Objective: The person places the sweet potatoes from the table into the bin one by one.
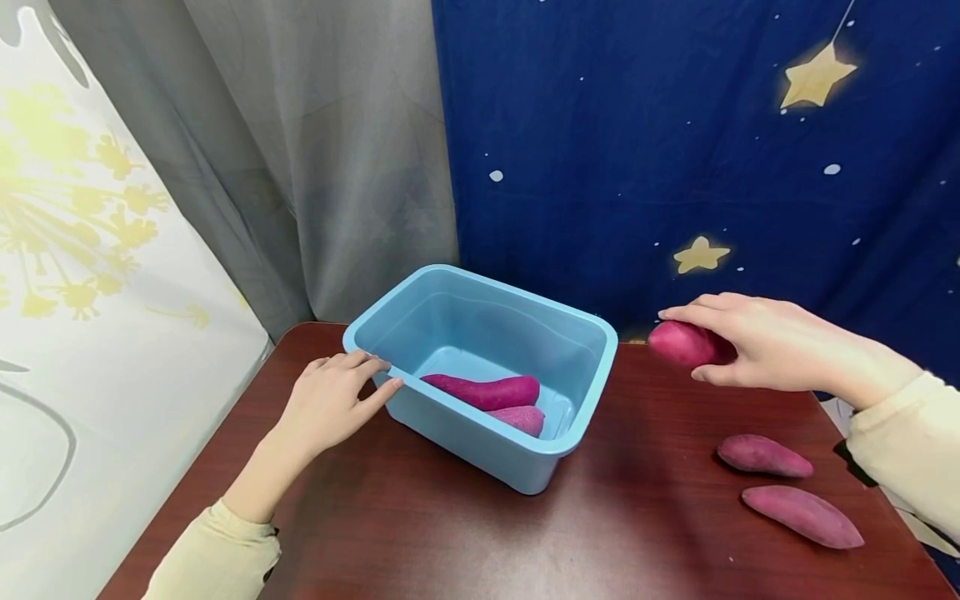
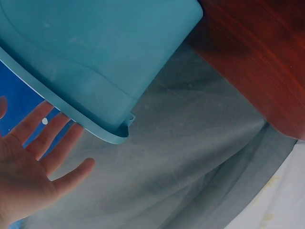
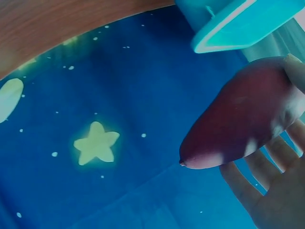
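A light blue plastic tub [image 1: 480, 446] stands on the table, with two purple sweet potatoes [image 1: 491, 391] lying on its floor. My left hand [image 1: 330, 402] rests its fingertips on the tub's near left rim; the left wrist view shows these fingers fairly straight against the rim [image 2: 71, 112]. To the right of the tub, my right hand [image 1: 772, 343] grips a reddish-purple sweet potato [image 1: 686, 344] above the table. In the right wrist view this sweet potato [image 3: 243, 114] sits between thumb and fingers, its pointed end free.
Two more sweet potatoes lie on the right part of the table, one [image 1: 765, 456] behind the other [image 1: 804, 517]. The dark red wooden table [image 1: 420, 533] backs onto a grey curtain [image 1: 367, 167] and a blue star-patterned curtain [image 1: 600, 167]. A white patterned surface [image 1: 90, 400] stands at left.
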`<state>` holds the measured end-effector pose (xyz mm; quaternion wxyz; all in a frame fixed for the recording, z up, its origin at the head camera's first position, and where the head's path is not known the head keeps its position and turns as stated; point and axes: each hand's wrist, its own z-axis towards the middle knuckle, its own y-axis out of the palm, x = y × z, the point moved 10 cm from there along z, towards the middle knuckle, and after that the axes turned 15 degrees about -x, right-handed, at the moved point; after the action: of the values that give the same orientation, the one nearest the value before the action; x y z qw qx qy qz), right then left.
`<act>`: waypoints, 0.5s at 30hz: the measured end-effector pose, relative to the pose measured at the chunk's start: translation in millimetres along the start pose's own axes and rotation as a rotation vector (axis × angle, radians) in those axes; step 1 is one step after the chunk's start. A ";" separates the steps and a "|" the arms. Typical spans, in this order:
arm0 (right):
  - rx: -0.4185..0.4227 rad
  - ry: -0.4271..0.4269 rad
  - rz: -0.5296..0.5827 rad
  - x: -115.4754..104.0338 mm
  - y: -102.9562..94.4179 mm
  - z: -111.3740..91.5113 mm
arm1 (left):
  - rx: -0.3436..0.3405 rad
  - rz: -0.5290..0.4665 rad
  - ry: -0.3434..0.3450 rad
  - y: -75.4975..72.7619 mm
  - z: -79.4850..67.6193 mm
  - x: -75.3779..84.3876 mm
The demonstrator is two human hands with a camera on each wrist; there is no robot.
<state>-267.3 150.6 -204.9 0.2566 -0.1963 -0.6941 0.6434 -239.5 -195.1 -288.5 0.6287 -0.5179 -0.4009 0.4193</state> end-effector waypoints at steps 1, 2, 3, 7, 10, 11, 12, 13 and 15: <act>-0.001 0.001 0.001 -0.8 -1.8 1.7 | 0.000 0.000 0.000 0.0 -0.1 -0.1; -0.002 0.003 0.005 -1.6 -3.4 3.4 | 0.001 0.000 0.000 0.1 -0.2 -0.1; -0.007 0.008 0.012 -2.1 -4.8 5.1 | 0.002 0.000 0.000 0.0 -0.3 -0.2; -0.019 0.025 0.031 -4.7 -10.5 12.3 | 0.007 0.001 0.002 -0.2 -0.7 -0.2; -0.021 0.024 0.025 -7.9 -15.0 18.2 | 0.011 0.001 0.004 -0.2 -0.6 0.0; -0.022 0.023 0.022 -9.2 -16.4 20.3 | 0.011 0.001 0.005 -0.1 -0.5 0.0; -0.025 0.023 0.019 -10.4 -17.6 22.4 | 0.010 0.000 0.005 0.1 -0.4 -0.1; -0.026 0.020 0.015 -11.8 -18.8 24.6 | 0.009 0.000 0.005 0.3 -0.3 -0.2; -0.030 0.017 0.008 -14.5 -21.2 28.6 | 0.008 0.000 0.004 0.5 -0.2 -0.6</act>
<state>-272.0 117.2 -186.5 0.2569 -0.2084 -0.7005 0.6323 -239.6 -195.7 -289.1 0.6315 -0.5161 -0.3979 0.4200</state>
